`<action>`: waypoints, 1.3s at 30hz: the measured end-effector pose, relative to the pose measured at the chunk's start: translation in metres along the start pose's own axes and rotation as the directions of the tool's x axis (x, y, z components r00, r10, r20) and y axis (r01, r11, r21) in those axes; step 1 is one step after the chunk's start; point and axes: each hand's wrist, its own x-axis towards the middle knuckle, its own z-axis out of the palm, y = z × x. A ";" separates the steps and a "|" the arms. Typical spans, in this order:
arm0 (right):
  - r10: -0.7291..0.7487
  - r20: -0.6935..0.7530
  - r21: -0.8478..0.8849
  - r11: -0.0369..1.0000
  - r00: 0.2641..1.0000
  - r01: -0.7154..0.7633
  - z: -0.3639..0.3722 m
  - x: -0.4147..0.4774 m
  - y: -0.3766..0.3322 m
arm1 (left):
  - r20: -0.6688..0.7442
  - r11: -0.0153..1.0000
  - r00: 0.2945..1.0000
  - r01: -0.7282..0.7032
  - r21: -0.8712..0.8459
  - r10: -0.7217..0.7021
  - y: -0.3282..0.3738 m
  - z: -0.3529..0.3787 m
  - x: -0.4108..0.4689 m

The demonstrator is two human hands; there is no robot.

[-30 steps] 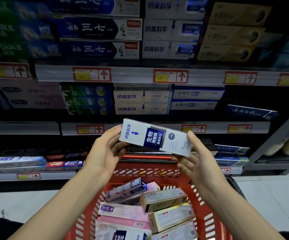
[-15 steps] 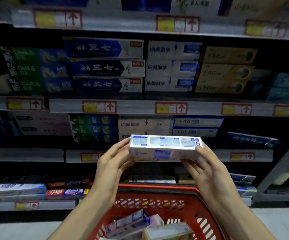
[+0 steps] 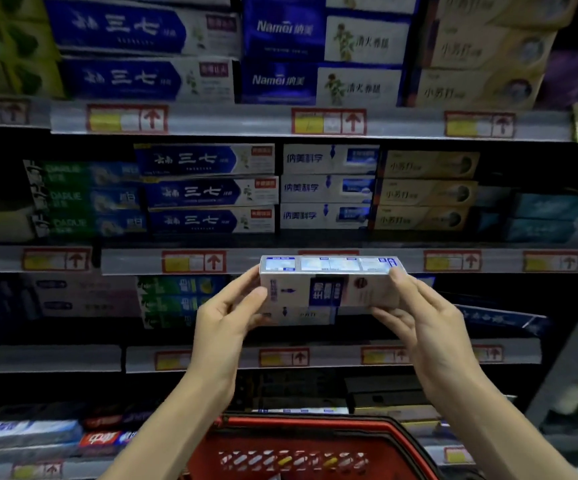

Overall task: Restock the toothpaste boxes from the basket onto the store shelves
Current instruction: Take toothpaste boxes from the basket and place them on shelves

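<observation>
One pale toothpaste box (image 3: 329, 289) is held level in the air before a shelf rail (image 3: 131, 263), above the one red basket (image 3: 301, 422). Two hands grip it, left hand (image 3: 225, 317) and right hand (image 3: 422, 317), fingers (image 3: 398, 277) clamped on its ends. Just above stand four stacks of three boxes each: green (image 3: 86, 195), blue (image 3: 211, 192), white (image 3: 329, 187), tan (image 3: 426, 192).
</observation>
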 end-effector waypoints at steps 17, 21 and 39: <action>-0.360 0.042 -0.654 0.695 0.932 0.298 0.004 0.129 -0.030 | -0.114 0.761 0.932 -0.205 0.615 0.344 0.034 0.058 0.116; -0.308 -0.015 -0.805 0.567 0.951 0.171 0.016 0.165 -0.031 | -0.210 0.675 0.922 -0.070 0.735 0.325 0.031 0.063 0.145; -0.357 0.053 -0.564 0.760 0.933 0.323 0.022 0.163 -0.030 | -0.116 0.684 0.980 -0.028 0.729 0.163 0.030 0.057 0.149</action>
